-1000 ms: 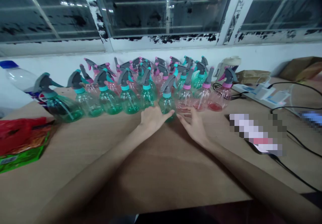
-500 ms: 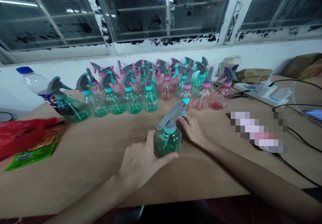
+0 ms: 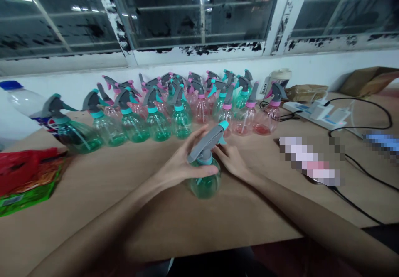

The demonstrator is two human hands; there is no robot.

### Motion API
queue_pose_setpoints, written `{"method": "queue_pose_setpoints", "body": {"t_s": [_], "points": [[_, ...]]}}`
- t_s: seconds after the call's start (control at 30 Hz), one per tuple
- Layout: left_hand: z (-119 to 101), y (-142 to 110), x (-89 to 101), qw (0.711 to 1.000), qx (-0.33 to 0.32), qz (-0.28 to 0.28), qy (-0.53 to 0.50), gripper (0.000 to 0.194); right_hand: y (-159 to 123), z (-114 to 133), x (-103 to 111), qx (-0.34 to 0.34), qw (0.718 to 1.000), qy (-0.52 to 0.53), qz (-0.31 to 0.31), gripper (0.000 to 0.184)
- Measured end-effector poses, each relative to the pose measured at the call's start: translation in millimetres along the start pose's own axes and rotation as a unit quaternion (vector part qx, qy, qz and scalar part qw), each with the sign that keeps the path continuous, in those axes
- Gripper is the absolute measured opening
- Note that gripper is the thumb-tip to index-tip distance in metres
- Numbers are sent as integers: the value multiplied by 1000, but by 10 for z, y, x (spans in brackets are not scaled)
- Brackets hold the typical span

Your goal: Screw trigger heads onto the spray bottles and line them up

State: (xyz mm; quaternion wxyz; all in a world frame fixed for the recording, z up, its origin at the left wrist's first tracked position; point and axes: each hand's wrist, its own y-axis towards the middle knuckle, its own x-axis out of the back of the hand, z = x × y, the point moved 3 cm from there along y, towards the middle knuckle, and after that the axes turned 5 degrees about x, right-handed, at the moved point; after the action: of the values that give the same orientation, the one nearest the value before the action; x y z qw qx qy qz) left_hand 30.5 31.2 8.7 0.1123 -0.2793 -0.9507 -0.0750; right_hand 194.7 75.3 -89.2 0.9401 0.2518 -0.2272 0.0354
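Observation:
A green spray bottle [image 3: 205, 184] with a grey sprayer head and turquoise collar stands upright near the front middle of the table. My left hand [image 3: 179, 160] is around its upper part, thumb across the front below the collar, fingers behind the sprayer head. Against the bottle's right side is my right hand [image 3: 232, 159], closed near the turquoise trigger, its fingertips partly hidden behind the bottle. Behind stand several similar spray bottles, green ones [image 3: 135, 127] mostly at left and pink ones [image 3: 243, 123] at right.
At left lie a red plastic bag [image 3: 21, 171] and a green packet [image 3: 34, 198], with a blue-capped drink bottle [image 3: 26, 100] behind. A blurred-out flat object [image 3: 308, 160], cables and a white power strip [image 3: 311, 115] are at right. A coffee cup [image 3: 279, 82] stands near the wall.
My left hand has moved up from the bottle's lower body to its neck area. My right hand remains on the right side. The whole view has shifted slightly.

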Motion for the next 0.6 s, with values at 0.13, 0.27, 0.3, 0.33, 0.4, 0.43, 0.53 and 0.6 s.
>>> {"method": "queue_pose_setpoints", "body": {"t_s": [0.13,0.27,0.3,0.33,0.4,0.43,0.53,0.6], "points": [[-19,155,-34,996,-30,74,-26,87,4,-7,-1,1,1000,-12,-1,30],[-48,185,-80,994,-66,84,37,60,-1,-38,1,7,999,-38,-7,26],[-55,173,-95,994,-61,66,63,55,-2,-43,2,8,999,-40,-11,25],[-60,155,-112,993,-51,46,93,51,-3,-44,2,9,999,-41,-14,25],[-74,114,-135,988,-32,-1,154,48,-4,-39,1,6,999,-43,-16,24],[-82,95,-140,983,-27,-25,181,48,-6,-32,1,3,999,-43,-14,23],[-109,63,-129,970,-43,-85,224,49,-10,2,5,-6,999,-37,-7,23],[-114,62,-116,966,-48,-100,232,53,-12,29,11,-6,999,-32,-4,23]]}}
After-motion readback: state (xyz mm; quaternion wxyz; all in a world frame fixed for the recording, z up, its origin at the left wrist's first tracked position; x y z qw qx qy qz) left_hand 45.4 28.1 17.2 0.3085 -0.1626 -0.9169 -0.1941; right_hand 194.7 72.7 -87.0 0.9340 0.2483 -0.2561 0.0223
